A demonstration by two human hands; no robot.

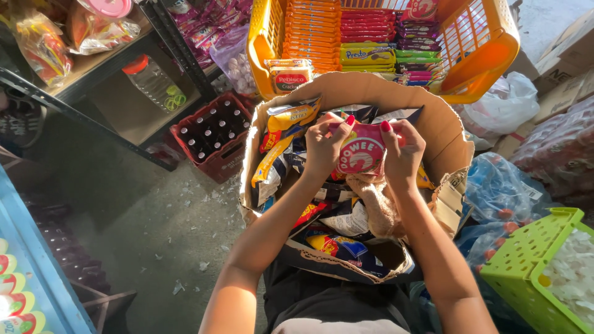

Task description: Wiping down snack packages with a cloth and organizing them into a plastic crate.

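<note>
Big torn cardboard box (377, 93) sits right in front of the person, stuffed with snack packs, and an orange basket (489, 55) of biscuit packs is just behind it. Over the box, left hand (323, 148) and right hand (403, 154) both have their grip pinching a pink snack packet (362, 151), one on each end.

Hidden and cut-off parts around the torn cardboard box

Inside the cardboard box (433, 133), both hands cover the side ends of the pink snack packet (362, 151), and the snack bags under it are mostly buried; the orange basket (489, 49) beyond the box runs off the top edge, the green crate (526, 260) to its right off the lower corner
</note>
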